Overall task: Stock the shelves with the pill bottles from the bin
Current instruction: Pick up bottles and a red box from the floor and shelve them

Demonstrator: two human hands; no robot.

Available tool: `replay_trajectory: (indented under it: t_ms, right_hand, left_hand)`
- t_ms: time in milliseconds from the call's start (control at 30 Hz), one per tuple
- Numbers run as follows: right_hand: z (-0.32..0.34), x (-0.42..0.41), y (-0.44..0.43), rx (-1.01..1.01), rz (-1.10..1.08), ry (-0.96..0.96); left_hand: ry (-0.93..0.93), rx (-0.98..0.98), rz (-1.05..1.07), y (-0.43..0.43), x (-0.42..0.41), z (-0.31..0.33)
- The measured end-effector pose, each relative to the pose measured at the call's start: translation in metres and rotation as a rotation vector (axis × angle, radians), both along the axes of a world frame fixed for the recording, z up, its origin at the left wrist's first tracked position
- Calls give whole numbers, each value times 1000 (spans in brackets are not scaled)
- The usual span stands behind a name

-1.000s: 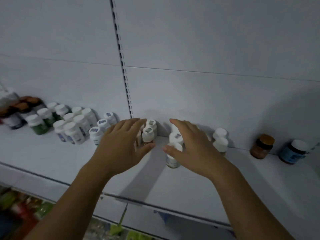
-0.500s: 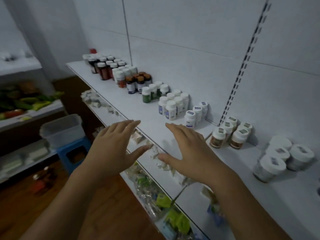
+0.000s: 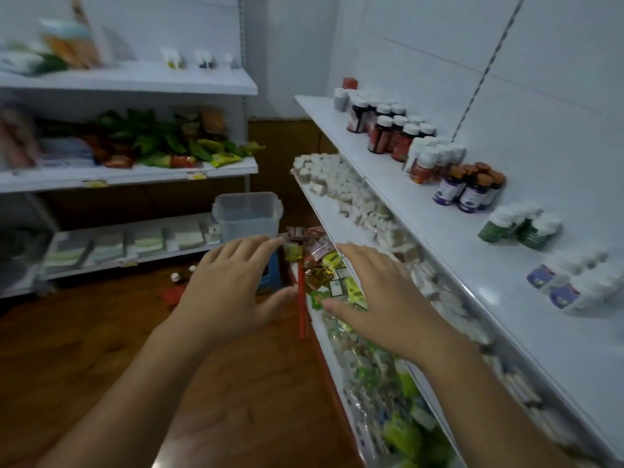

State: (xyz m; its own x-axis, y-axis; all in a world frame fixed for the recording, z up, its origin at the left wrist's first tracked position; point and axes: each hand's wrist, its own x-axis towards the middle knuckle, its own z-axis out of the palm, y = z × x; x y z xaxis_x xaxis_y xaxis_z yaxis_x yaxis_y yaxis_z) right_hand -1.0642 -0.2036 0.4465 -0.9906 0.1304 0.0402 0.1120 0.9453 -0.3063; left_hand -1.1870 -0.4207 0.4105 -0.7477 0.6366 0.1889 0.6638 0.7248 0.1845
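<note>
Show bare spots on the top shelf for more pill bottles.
On the top shelf the front strip is bare, from edge to the bottle rows at the wall. Small gap between green-label bottles and blue-label bottles. Crowded: red-label bottles at the far end; the shelf below, full of white boxes.

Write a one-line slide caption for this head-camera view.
Left hand and right hand, open and empty, extend toward the clear bin beside shelved pill bottles.

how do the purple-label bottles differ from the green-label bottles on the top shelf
The purple-label bottles have brown caps; the green-label bottles have white caps. The purple-label bottles stand farther along the top shelf, the green-label bottles nearer the camera. Both are small clusters close to the back wall.
</note>
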Motion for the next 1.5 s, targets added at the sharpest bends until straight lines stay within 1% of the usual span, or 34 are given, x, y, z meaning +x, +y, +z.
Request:
replay_trajectory:
  t_ms: [100, 267, 433, 733, 967, 1133, 1233, 1367, 1500]
  right_hand:
    - [-9, -57, -33, 26, 71, -18]
    - [-25, -146, -77, 96, 229, -40]
    - [-41, -238, -109, 81, 382, -58]
    - [-71, -417, -129, -27, 565, -101]
    - [-92, -517, -141, -39, 646, -173]
    - [-107, -592, -162, -12, 662, -190]
    - [-127, -640, -179, -26, 624, -207]
    - [-169, -704, -206, -91, 510, -293]
    - [-217, -763, -225, -193, 341, -380]
  left_hand:
    - [-24, -24, 65, -40, -39, -7]
    - [-8, -74, 170, -96, -91, -22]
    - [-1, -98, 305, -140, -146, -35]
    - [-55, -72, 526, -156, -269, -54]
    - [-90, -71, 605, -167, -347, -65]
    - [-107, -48, 623, -193, -415, -84]
    - [-123, -20, 614, -213, -468, -110]
    - [-224, -2, 574, -246, -551, -165]
    - [-350, -50, 520, -269, -624, -225]
